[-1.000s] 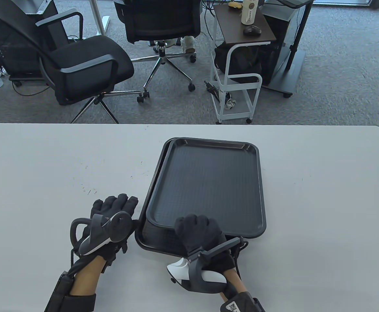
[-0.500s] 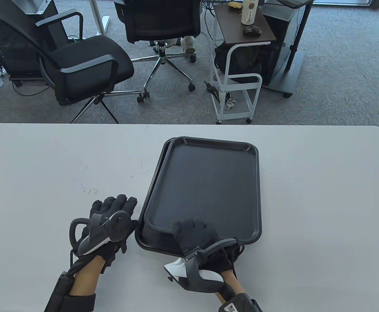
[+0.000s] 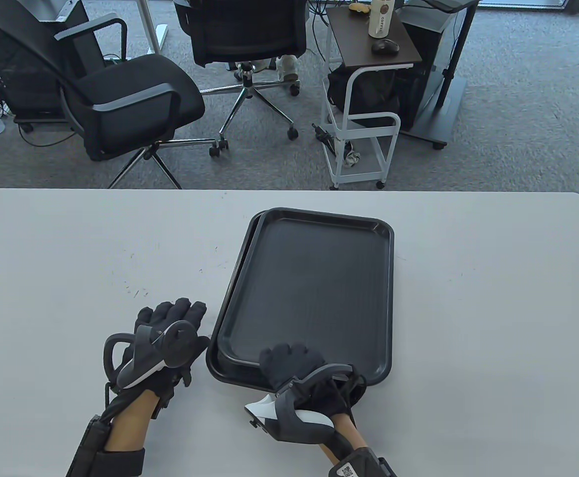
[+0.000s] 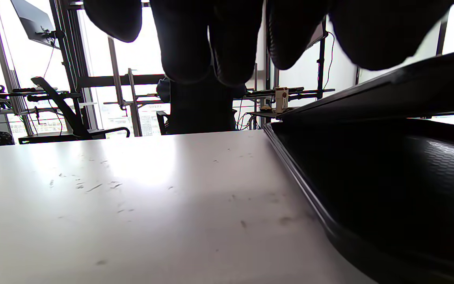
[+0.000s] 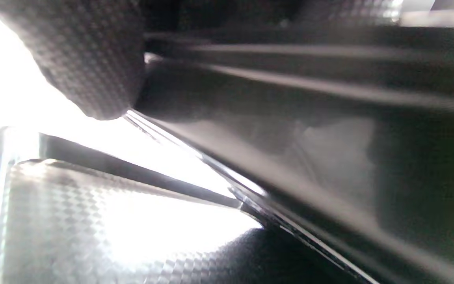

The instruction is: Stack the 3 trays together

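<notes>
On the pale, scuffed table [image 3: 70,238], a black rectangular plastic top tray [image 3: 309,288] with rounded corners sits askew over a lower tray [image 3: 229,370] with a pebbled floor. The right hand [image 3: 296,370] grips the top tray's near rim. The left hand [image 3: 167,330] rests beside the stack, fingers [image 4: 189,43] extended, grasping nothing.

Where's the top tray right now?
In the table view the top tray sits right of centre on the table, gripped at its near edge by the right hand, overlapping the tray beneath.
</notes>
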Demonstrator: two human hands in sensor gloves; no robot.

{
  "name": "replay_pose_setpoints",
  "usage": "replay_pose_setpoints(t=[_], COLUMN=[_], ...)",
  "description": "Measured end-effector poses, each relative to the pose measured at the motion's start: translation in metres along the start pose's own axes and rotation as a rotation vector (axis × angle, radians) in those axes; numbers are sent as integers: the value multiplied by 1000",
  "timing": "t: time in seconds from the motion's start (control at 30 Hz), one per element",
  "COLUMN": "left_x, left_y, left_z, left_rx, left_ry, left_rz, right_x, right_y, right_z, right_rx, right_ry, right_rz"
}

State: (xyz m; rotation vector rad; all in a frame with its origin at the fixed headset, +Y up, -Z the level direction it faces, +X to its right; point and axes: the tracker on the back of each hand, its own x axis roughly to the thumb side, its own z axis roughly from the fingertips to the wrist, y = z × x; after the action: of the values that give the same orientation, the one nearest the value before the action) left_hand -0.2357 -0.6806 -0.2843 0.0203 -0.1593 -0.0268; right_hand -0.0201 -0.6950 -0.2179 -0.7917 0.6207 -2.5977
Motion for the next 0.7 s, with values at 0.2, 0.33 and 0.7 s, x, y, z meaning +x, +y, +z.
replay_pose_setpoints(t=[0.2, 0.33, 0.7], left_x=[0, -1, -2], left_y=[0, 0, -1], left_z=[0, 0, -1], left_rx=[-9, -15, -29], left_ry=[2, 5, 12], left_rz=[2, 0, 2], right_x=[3, 7, 18], right_y=[12, 20, 32], right_z=[-1, -2, -3], right_rx=[81, 126, 193], right_ry=[-27, -53, -92], right_rz=[-12, -12, -26])
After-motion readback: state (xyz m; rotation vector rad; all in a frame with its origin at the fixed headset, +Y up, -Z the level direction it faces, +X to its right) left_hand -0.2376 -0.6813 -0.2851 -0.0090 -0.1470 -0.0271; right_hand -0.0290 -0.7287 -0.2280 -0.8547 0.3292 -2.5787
